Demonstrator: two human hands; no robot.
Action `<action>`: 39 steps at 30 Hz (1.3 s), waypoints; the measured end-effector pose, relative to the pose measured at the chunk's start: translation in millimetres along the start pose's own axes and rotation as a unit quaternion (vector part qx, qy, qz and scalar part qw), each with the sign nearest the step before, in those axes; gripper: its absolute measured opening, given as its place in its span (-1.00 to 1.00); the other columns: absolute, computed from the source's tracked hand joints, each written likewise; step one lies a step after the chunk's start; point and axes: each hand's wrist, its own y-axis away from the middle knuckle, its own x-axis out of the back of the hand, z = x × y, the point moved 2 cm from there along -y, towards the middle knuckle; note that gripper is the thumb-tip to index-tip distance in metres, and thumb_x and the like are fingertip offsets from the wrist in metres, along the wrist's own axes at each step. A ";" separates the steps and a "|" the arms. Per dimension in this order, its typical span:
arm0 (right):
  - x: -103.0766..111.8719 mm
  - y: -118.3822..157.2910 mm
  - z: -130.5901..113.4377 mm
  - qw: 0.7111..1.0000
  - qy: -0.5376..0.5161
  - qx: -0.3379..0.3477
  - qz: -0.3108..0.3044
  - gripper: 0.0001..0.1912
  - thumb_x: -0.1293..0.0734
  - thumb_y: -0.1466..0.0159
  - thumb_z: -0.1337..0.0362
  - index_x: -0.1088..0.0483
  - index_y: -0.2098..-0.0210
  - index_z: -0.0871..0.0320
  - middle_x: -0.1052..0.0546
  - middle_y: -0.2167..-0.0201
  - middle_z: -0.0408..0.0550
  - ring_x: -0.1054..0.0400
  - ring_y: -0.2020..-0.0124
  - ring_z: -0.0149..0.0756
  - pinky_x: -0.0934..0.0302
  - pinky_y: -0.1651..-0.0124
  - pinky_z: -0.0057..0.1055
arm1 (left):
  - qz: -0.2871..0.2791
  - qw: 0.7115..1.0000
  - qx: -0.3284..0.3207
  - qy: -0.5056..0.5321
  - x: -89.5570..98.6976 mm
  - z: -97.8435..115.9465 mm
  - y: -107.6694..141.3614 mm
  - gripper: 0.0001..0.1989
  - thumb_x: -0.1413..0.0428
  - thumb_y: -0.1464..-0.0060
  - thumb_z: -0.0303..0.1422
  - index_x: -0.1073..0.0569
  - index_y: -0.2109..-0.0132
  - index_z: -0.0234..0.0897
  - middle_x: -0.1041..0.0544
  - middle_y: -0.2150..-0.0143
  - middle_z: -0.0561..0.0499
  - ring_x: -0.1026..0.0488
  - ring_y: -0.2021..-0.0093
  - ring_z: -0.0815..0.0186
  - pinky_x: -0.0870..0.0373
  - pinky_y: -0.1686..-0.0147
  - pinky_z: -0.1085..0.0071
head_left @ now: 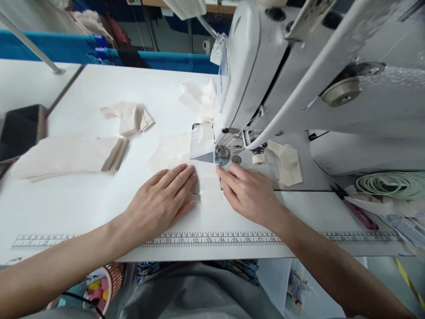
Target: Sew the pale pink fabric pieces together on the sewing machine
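Note:
A thin white fabric piece (pixel 207 177) lies on the bed of a white sewing machine (pixel 244 75), its far part running up to the needle area (pixel 223 153). My left hand (pixel 166 197) rests flat, palm down, at the fabric's left side, fingers stretched and close together. With its index finger extended, my right hand (pixel 250 190) presses the right edge of the fabric just in front of the needle area; its other fingers are bent. Neither hand grips anything that I can see. More sheer white cloth (pixel 172 148) spreads left of the needle, beyond my left fingertips.
At left are a stack of cream fabric pieces (pixel 73 155), a folded scrap (pixel 128 117) and a phone (pixel 21 133). Another cream piece (pixel 288 164) lies right of the needle. Scissors (pixel 357 208) and coiled green cord (pixel 392 184) sit far right. A printed ruler (pixel 212 239) follows the front edge.

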 end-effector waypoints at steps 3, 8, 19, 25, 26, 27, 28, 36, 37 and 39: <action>-0.5 0.9 3.7 1.000 -0.001 0.011 0.003 -0.62 -0.17 -0.37 0.44 -0.40 -0.12 0.31 -0.48 0.28 -0.05 -0.27 0.45 -0.36 -0.08 0.42 -0.36 | 0.009 1.000 0.010 0.000 -0.3 1.2 -0.7 -0.56 0.11 -0.35 -0.26 -0.38 -0.16 -0.53 -0.42 -0.21 -0.28 -0.37 -0.22 0.01 -0.40 -0.08 0.10; -1.7 1.3 1.2 0.999 0.017 0.026 0.019 -0.62 -0.14 -0.37 0.45 -0.39 -0.12 0.34 -0.48 0.27 -0.02 -0.28 0.45 -0.34 -0.10 0.40 -0.35 | 0.007 1.000 0.016 0.004 -3.4 1.4 -0.4 -0.54 0.10 -0.35 -0.23 -0.36 -0.20 -0.48 -0.37 -0.25 -0.28 -0.31 -0.26 0.00 -0.36 -0.11 0.08; -1.6 5.8 11.0 0.999 -0.027 0.011 0.032 -0.61 -0.10 -0.40 0.43 -0.37 -0.13 0.35 -0.47 0.30 -0.03 -0.26 0.44 -0.35 -0.11 0.40 -0.38 | 0.065 0.996 -0.011 0.052 4.3 3.6 -3.7 -0.69 -0.04 -0.28 -0.35 -0.41 -0.10 -0.44 -0.49 -0.14 -0.25 -0.42 -0.15 0.04 -0.43 -0.03 0.14; 0.5 6.1 11.0 0.999 -0.012 0.051 0.013 -0.60 -0.12 -0.39 0.44 -0.35 -0.16 0.30 -0.45 0.28 -0.03 -0.28 0.40 -0.35 -0.12 0.32 -0.35 | 0.100 0.989 -0.053 0.099 6.8 7.2 -7.5 -0.86 -0.08 -0.25 -0.44 -0.48 0.08 -0.36 -0.58 0.02 -0.11 -0.53 0.05 0.19 -0.49 0.04 0.24; 0.8 5.9 9.8 0.998 -0.004 0.056 0.012 -0.60 -0.12 -0.39 0.45 -0.36 -0.16 0.30 -0.44 0.28 -0.03 -0.28 0.39 -0.34 -0.11 0.31 -0.35 | 0.100 0.989 -0.054 0.100 5.9 8.1 -7.8 -0.87 -0.08 -0.25 -0.45 -0.48 0.09 -0.36 -0.58 0.03 -0.11 -0.53 0.06 0.20 -0.49 0.04 0.24; 1.0 5.7 8.7 0.998 0.004 0.057 0.009 -0.60 -0.13 -0.38 0.45 -0.36 -0.16 0.30 -0.44 0.28 -0.03 -0.28 0.39 -0.34 -0.10 0.30 -0.34 | 0.099 0.989 -0.054 0.099 4.8 8.9 -8.1 -0.87 -0.08 -0.25 -0.45 -0.48 0.09 -0.37 -0.58 0.03 -0.10 -0.53 0.08 0.21 -0.49 0.05 0.24; 1.1 5.6 7.7 0.998 0.011 0.056 0.005 -0.60 -0.13 -0.38 0.45 -0.37 -0.16 0.29 -0.44 0.28 -0.02 -0.28 0.38 -0.33 -0.10 0.30 -0.34 | 0.099 0.989 -0.054 0.097 3.8 9.6 -8.4 -0.87 -0.08 -0.25 -0.46 -0.48 0.09 -0.38 -0.59 0.04 -0.10 -0.53 0.10 0.22 -0.50 0.06 0.25; -1.1 4.5 6.0 0.998 0.034 0.052 -0.006 -0.58 -0.15 -0.34 0.47 -0.39 -0.14 0.26 -0.41 0.30 -0.05 -0.26 0.39 -0.33 -0.07 0.31 -0.34 | 0.083 0.988 -0.095 0.090 1.5 9.1 -13.4 -0.85 -0.05 -0.24 -0.55 -0.47 0.08 -0.42 -0.56 0.07 -0.14 -0.48 0.16 0.21 -0.49 0.17 0.27; -1.3 4.4 6.3 0.998 0.032 0.050 -0.007 -0.58 -0.15 -0.33 0.48 -0.39 -0.13 0.25 -0.41 0.30 -0.05 -0.26 0.39 -0.33 -0.07 0.31 -0.34 | 0.075 0.988 -0.103 0.087 2.5 8.6 -15.0 -0.86 -0.03 -0.25 -0.55 -0.47 0.09 -0.43 -0.56 0.09 -0.15 -0.48 0.17 0.20 -0.48 0.19 0.28; -1.3 4.4 6.6 0.998 0.031 0.047 -0.011 -0.57 -0.15 -0.32 0.49 -0.38 -0.13 0.25 -0.41 0.30 -0.05 -0.25 0.39 -0.33 -0.07 0.31 -0.34 | 0.056 0.988 -0.119 0.075 4.9 8.3 -18.7 -0.85 0.00 -0.26 -0.56 -0.47 0.14 -0.42 -0.56 0.14 -0.16 -0.48 0.20 0.21 -0.47 0.23 0.29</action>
